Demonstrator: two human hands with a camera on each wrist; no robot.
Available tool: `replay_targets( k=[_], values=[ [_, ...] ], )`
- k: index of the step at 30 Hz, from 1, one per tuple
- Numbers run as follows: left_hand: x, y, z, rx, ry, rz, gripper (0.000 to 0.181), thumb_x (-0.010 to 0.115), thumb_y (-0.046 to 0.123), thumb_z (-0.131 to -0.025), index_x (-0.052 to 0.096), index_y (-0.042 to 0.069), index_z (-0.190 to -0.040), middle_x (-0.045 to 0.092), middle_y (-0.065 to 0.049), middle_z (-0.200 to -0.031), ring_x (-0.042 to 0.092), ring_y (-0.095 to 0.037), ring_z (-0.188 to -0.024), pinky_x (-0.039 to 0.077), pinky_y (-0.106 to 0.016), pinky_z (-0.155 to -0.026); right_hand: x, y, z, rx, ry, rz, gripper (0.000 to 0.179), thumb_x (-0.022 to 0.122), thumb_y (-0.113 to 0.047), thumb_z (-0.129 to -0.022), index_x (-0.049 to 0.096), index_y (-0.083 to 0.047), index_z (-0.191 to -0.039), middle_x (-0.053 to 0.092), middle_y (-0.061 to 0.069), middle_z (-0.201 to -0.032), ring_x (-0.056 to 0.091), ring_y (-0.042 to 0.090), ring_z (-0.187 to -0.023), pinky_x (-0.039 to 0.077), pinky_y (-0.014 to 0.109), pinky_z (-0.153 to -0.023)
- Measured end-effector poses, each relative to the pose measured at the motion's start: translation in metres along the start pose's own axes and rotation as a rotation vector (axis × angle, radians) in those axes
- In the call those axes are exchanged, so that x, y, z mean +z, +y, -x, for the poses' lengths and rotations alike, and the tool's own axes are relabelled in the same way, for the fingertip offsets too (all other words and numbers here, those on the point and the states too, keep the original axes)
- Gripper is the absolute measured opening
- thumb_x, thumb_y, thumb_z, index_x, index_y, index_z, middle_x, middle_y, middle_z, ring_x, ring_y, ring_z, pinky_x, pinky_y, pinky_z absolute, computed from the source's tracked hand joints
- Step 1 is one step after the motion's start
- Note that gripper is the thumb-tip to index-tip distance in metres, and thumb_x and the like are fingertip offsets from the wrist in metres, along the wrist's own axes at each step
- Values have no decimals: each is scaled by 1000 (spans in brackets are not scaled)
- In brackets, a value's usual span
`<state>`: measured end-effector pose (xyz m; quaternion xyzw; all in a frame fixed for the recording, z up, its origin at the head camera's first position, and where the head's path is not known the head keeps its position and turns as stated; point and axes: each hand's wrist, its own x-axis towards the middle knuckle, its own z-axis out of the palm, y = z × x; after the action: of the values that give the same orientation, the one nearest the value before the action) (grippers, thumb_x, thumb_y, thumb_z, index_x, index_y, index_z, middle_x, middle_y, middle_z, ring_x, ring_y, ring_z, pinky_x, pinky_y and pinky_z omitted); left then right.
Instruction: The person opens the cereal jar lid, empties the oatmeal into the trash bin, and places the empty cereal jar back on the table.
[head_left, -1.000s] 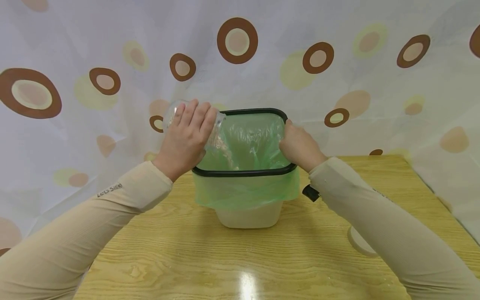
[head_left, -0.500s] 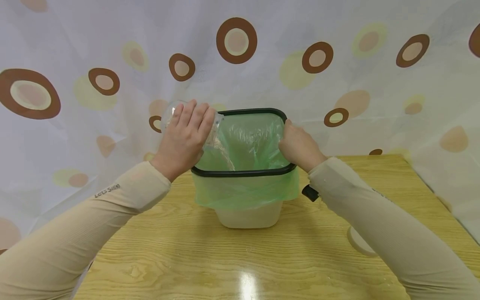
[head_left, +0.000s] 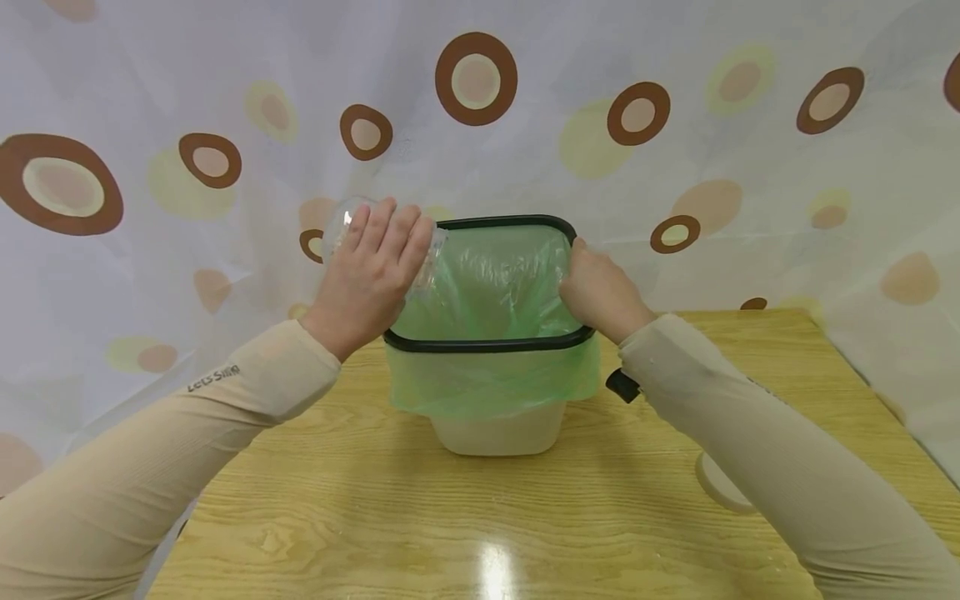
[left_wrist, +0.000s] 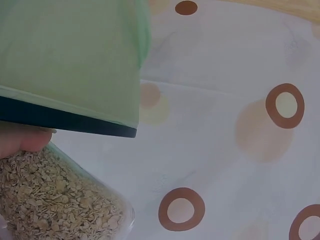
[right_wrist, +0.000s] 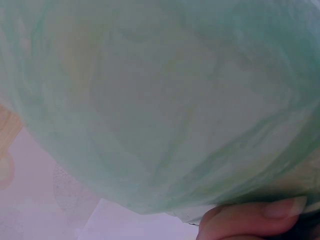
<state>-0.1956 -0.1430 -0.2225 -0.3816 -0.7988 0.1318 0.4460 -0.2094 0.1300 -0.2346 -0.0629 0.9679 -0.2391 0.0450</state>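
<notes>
A pale waste bin (head_left: 498, 435) with a black rim (head_left: 487, 345) stands on the table, lined with a thin green plastic bag (head_left: 495, 383) folded over its outside. My left hand (head_left: 371, 279) grips a clear plastic jar (head_left: 339, 229), tipped with its mouth over the bin's left side. Oat flakes (left_wrist: 60, 200) show through the jar in the left wrist view, just below the rim. On the right side my right hand (head_left: 603, 287) holds the rim and bag edge. Close to the right wrist camera, the green bag (right_wrist: 150, 100) fills most of the picture above a finger (right_wrist: 255, 217).
The wood-grain table (head_left: 420, 517) extends in front of and to the right of the bin. A round white disc (head_left: 723, 483) lies partly under the right forearm. Behind stands a white sheet (head_left: 525, 167) printed with brown rings. A small black piece (head_left: 622, 386) shows beside the right cuff.
Half a second ago a stream of flakes fell from the jar into the bin; now hardly any shows there. The jar has shifted slightly left since one second ago. The right hand has stayed in place.
</notes>
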Motion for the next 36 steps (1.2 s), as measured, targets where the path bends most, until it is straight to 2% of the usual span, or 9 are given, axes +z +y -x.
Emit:
replay_targets(
  k=[4,11,19,25,36],
  values=[
    [0,-1,-1,9,11,-20,47,61,-4,-83,42,-7,-126,51,-27,-123,49,-46,-117,40,-56,-98,0,0,0,-2,3,1,60,30,-4,-97,4,12,-150,38,2,-49,22,9,-39,25,25,-41],
    [0,-1,-1,8,-4,-4,50,61,-6,-82,42,-8,-127,50,-27,-124,48,-47,-117,40,-57,-98,0,0,0,2,2,1,60,29,-4,-97,5,12,-150,37,1,-49,21,9,-39,23,24,-40],
    [0,-1,0,22,9,-16,46,60,-5,-84,43,-7,-127,50,-26,-123,49,-46,-116,40,-56,-98,1,1,-1,4,6,6,59,29,-4,-98,6,12,-150,37,1,-48,21,9,-38,23,24,-40],
    [0,-1,0,30,-10,-20,47,60,-5,-84,43,-7,-128,51,-26,-124,49,-46,-118,40,-55,-99,1,0,-1,5,4,3,60,30,-4,-97,6,12,-150,37,1,-48,21,9,-39,23,24,-40],
    [-1,-2,0,33,1,-35,45,60,-5,-84,44,-7,-126,51,-26,-123,50,-46,-117,42,-55,-97,0,0,-1,8,6,1,59,30,-4,-98,6,12,-149,37,2,-49,23,10,-39,24,24,-41]
  ],
)
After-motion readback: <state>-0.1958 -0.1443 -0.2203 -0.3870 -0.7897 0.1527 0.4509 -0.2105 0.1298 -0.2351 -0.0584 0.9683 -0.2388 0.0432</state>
